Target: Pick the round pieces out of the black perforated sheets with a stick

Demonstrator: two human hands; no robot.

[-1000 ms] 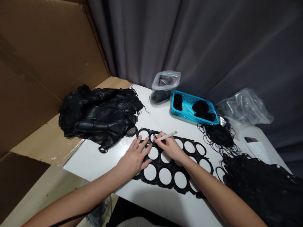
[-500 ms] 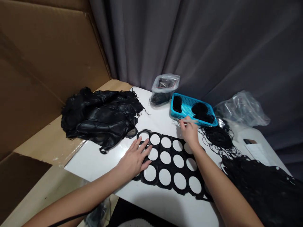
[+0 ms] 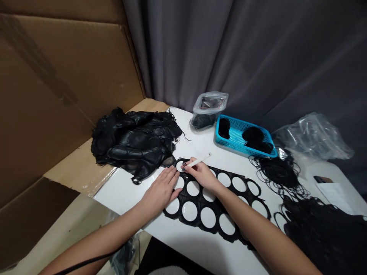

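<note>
A black rubbery sheet [image 3: 197, 205] with rows of round holes lies flat on the white table. My left hand [image 3: 163, 188] rests palm down on its left end, fingers stretched out. At the sheet's far left corner, my right hand [image 3: 202, 175] pinches a slim white pen-like tool [image 3: 200, 159]. The tool's lower end is at the edge of the corner hole, mostly hidden by my fingers. Just beyond my left fingertips is a heap of crumpled black sheets [image 3: 134, 139].
A blue basket [image 3: 233, 143] holding black bundles stands at the back, beside a clear bag [image 3: 208, 110] with dark contents. Thin black rings [image 3: 279, 172], another plastic bag [image 3: 315, 135] and a black pile [image 3: 323, 229] lie right. Cardboard [image 3: 63, 68] rises on the left.
My right hand has moved left with the white tool, from near the basket to the sheet's far left corner. My left hand stays on the sheet. The view has shifted slightly.
</note>
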